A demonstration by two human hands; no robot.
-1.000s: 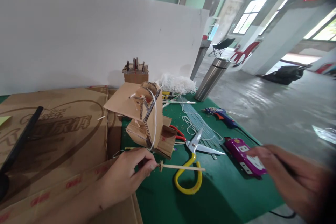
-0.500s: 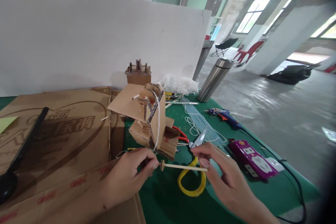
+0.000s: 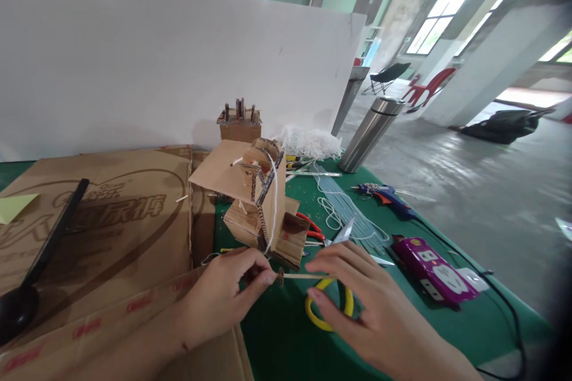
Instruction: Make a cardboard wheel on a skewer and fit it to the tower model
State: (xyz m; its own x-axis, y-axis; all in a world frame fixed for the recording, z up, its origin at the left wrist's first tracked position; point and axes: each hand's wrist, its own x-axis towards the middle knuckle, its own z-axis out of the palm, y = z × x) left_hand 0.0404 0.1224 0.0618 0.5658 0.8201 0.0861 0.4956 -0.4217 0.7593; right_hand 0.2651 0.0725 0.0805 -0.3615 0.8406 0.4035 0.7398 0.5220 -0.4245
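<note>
My left hand (image 3: 232, 286) pinches one end of a thin wooden stick (image 3: 298, 276) that carries a small cardboard disc near my fingers. My right hand (image 3: 357, 303) curls round the stick's other end, fingers bent over it. Both hands hover just above the green table mat (image 3: 277, 339). Right behind the stick stands a small cardboard model (image 3: 257, 202) with white string looped over it. Yellow-handled scissors (image 3: 333, 286) lie under my right hand, partly hidden.
Flat cardboard sheets (image 3: 102, 220) cover the left. A purple power strip (image 3: 435, 271), blue glue gun (image 3: 386, 197), steel flask (image 3: 370, 134), white string pile (image 3: 310, 143), small cardboard holder (image 3: 240, 122) and red pliers (image 3: 310, 227) lie around. A white board (image 3: 156, 65) stands behind.
My right hand came in from the far right near the power strip and closed over the free end of the stick. My left hand kept its hold.
</note>
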